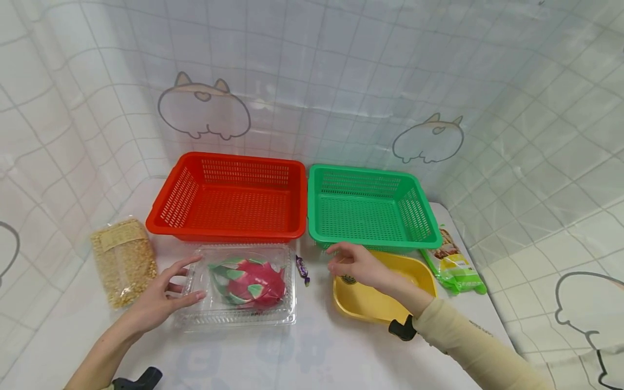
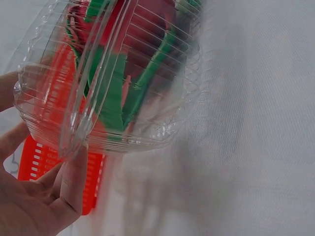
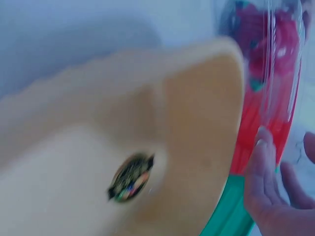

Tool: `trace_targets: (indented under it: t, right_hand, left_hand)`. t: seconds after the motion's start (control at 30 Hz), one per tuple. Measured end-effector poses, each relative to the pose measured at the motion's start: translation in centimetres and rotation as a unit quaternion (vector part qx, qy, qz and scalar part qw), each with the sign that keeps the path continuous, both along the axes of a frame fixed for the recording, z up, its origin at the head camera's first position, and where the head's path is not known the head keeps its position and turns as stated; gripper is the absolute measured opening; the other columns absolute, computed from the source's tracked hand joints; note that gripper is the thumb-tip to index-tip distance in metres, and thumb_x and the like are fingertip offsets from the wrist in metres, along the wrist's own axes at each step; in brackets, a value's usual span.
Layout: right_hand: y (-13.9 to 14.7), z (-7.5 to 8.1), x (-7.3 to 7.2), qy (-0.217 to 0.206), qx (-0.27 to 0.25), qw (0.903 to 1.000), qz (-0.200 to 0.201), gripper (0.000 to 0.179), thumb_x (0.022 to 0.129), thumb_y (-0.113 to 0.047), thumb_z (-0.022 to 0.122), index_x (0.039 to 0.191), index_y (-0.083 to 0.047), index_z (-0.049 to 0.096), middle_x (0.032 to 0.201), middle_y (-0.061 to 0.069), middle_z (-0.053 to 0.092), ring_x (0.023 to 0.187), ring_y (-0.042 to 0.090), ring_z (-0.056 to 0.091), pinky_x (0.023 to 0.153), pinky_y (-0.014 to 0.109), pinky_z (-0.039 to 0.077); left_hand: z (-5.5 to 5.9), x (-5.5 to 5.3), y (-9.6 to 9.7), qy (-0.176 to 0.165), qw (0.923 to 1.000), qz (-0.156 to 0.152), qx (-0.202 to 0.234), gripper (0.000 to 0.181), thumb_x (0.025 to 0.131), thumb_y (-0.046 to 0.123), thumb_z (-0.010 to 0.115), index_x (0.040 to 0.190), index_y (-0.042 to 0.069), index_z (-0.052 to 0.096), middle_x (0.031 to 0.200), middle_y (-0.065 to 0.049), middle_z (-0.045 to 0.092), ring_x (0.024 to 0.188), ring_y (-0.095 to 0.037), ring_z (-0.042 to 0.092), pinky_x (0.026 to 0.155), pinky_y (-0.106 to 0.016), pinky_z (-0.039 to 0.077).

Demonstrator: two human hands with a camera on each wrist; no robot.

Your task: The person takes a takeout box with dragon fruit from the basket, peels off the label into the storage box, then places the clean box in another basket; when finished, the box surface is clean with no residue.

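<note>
A clear plastic clamshell box (image 1: pixel 244 317) with a pink and green dragon fruit (image 1: pixel 255 284) inside lies before the red basket. My left hand (image 1: pixel 163 295) is at its left end, thumb and fingers spread. In the left wrist view the thumb tip (image 2: pixel 78 152) is right at the box's rim. My right hand (image 1: pixel 358 264) hovers over the left rim of a yellow basin (image 1: pixel 375 303), fingers loosely bent with nothing between them. A dark wrapped candy (image 3: pixel 130 177) lies in that basin. Between box and basin is a purple wrapped candy (image 1: pixel 302 268).
At the back stand a red basket (image 1: pixel 234 235) and a green basket (image 1: pixel 370 244), side by side. On the far left lies a bag of yellow grains (image 1: pixel 124 262). A green and yellow snack packet (image 1: pixel 453 262) lies at the right edge, beyond the basin.
</note>
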State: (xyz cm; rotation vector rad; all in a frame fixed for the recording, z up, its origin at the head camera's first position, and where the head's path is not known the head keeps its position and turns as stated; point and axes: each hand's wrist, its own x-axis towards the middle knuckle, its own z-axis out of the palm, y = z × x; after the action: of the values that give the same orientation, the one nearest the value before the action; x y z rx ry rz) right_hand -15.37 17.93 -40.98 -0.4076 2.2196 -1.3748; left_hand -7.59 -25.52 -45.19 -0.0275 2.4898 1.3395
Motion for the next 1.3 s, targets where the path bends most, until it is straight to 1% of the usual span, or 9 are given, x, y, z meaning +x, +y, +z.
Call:
trace_targets:
  t: [0.1,0.27,0.53,0.7,0.83,0.93,1.03,1.17,1.3]
  right_hand:
    - [-1.4,-0.1,0.6,0.002,-0.003,0.9999,-0.012,0.041,0.094,-0.013,0.068,0.132,-0.006,0.057,0.111,0.017,0.068,0.099,0.032,0.069,0.082,0.036,0.054]
    - [-3.6,-0.6,1.4,-0.007,-0.01,0.9998,-0.016,0.046,0.094,-0.016,0.069,0.137,-0.012,0.053,0.124,0.022,0.063,0.104,0.024,0.066,0.091,0.041,0.053]
    - [-5.9,-1.4,1.9,0.004,-0.006,1.0,0.0,0.059,0.093,-0.019,0.071,0.146,-0.016,0.046,0.132,0.021,0.058,0.114,0.032,0.063,0.094,0.047,0.052]
    - [-7.3,-2.0,2.4,-0.008,-0.004,1.0,0.004,0.072,0.092,-0.026,0.073,0.154,-0.03,0.037,0.136,0.018,0.052,0.113,0.029,0.063,0.091,0.042,0.055]
    - [-8.1,-2.5,2.7,0.01,0.004,0.9997,0.022,0.076,0.092,-0.028,0.073,0.156,-0.036,0.032,0.134,0.015,0.052,0.105,0.024,0.064,0.081,0.033,0.056]
    - [-8.6,-2.9,2.8,0.034,0.003,0.9989,0.033,0.076,0.092,-0.026,0.073,0.156,-0.032,0.033,0.134,0.016,0.052,0.096,0.021,0.064,0.075,0.028,0.056]
    - [-8.9,-3.1,3.0,0.041,-0.007,0.9987,0.029,0.074,0.092,-0.023,0.073,0.155,-0.027,0.036,0.132,0.017,0.053,0.09,0.019,0.063,0.072,0.026,0.054]
    - [-9.0,-3.5,3.2,0.036,-0.019,0.9991,0.015,0.072,0.092,-0.02,0.073,0.155,-0.025,0.038,0.123,0.017,0.051,0.087,0.019,0.059,0.071,0.029,0.055]
    - [-9.0,-3.8,3.5,0.011,-0.039,0.9992,0.003,0.073,0.092,-0.018,0.072,0.155,-0.028,0.037,0.116,0.016,0.048,0.083,0.019,0.059,0.069,0.038,0.059]
  left_hand:
    - [0.2,0.0,0.1,-0.002,1.0,0.0,0.005,0.083,0.09,0.035,0.073,0.157,0.021,0.027,0.14,-0.026,0.036,0.11,-0.036,0.048,0.072,-0.035,0.049]
    - [0.3,0.1,0.1,-0.001,1.0,0.0,0.006,0.083,0.089,0.036,0.074,0.157,0.023,0.028,0.139,-0.025,0.036,0.109,-0.036,0.049,0.072,-0.035,0.049]
    - [0.3,0.1,0.2,0.002,1.0,-0.001,0.005,0.083,0.089,0.036,0.074,0.157,0.024,0.028,0.14,-0.024,0.036,0.109,-0.036,0.049,0.072,-0.035,0.049]
    - [0.3,0.2,0.1,0.007,1.0,-0.002,0.006,0.082,0.089,0.035,0.074,0.157,0.023,0.029,0.14,-0.024,0.037,0.109,-0.036,0.049,0.072,-0.035,0.049]
    - [0.3,0.2,0.1,0.009,0.9999,-0.002,0.008,0.082,0.089,0.035,0.075,0.157,0.023,0.029,0.14,-0.024,0.037,0.109,-0.036,0.049,0.073,-0.035,0.049]
    - [0.2,0.2,0.1,0.009,0.9999,-0.002,0.008,0.083,0.089,0.035,0.075,0.157,0.024,0.029,0.14,-0.024,0.037,0.109,-0.036,0.049,0.073,-0.035,0.049]
    - [0.3,0.2,0.1,0.009,0.9999,-0.001,0.007,0.082,0.089,0.035,0.075,0.157,0.024,0.029,0.14,-0.024,0.037,0.109,-0.036,0.049,0.073,-0.035,0.049]
    - [0.4,0.3,0.1,0.011,0.9999,-0.001,0.006,0.082,0.089,0.034,0.074,0.157,0.023,0.029,0.14,-0.024,0.037,0.109,-0.036,0.049,0.072,-0.035,0.049]
    - [0.4,0.3,0.2,0.009,0.9999,-0.002,0.009,0.082,0.089,0.034,0.074,0.157,0.024,0.029,0.14,-0.024,0.037,0.109,-0.035,0.049,0.072,-0.036,0.048]
